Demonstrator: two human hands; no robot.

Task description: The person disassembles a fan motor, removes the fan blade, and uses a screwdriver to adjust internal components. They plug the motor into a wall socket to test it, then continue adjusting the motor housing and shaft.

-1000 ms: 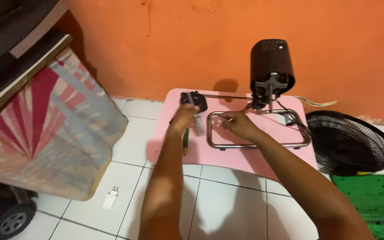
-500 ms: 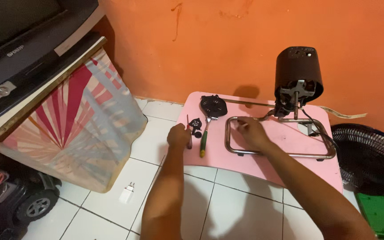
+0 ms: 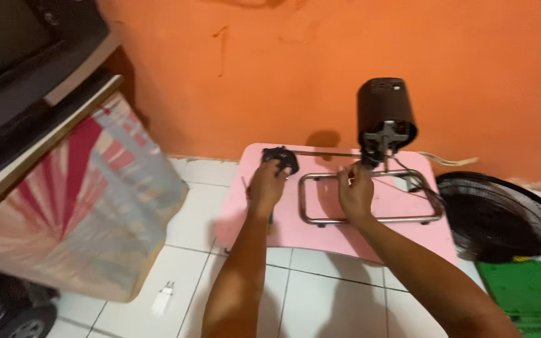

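A low pink table (image 3: 345, 241) stands against an orange wall. On it a chrome tube frame (image 3: 370, 220) carries a black fan motor (image 3: 384, 112) on a short post. My left hand (image 3: 266, 185) reaches to the table's far left corner, and its fingers close on a small black fan part (image 3: 282, 156). My right hand (image 3: 355, 189) lies over the frame's far bar just below the motor, fingers curled around it. Whether anything small sits between those fingertips is not visible.
A black fan grille (image 3: 502, 213) lies on the floor right of the table, with a green case (image 3: 527, 294) in front of it. A striped red and white bag (image 3: 76, 206) stands at the left under a dark cabinet. A white plug (image 3: 164, 298) lies on the tiles.
My left hand has moved from the small pieces and screwdriver at the table's left edge up to the black fan part. The right hand stays on the frame. The camera view has shifted.
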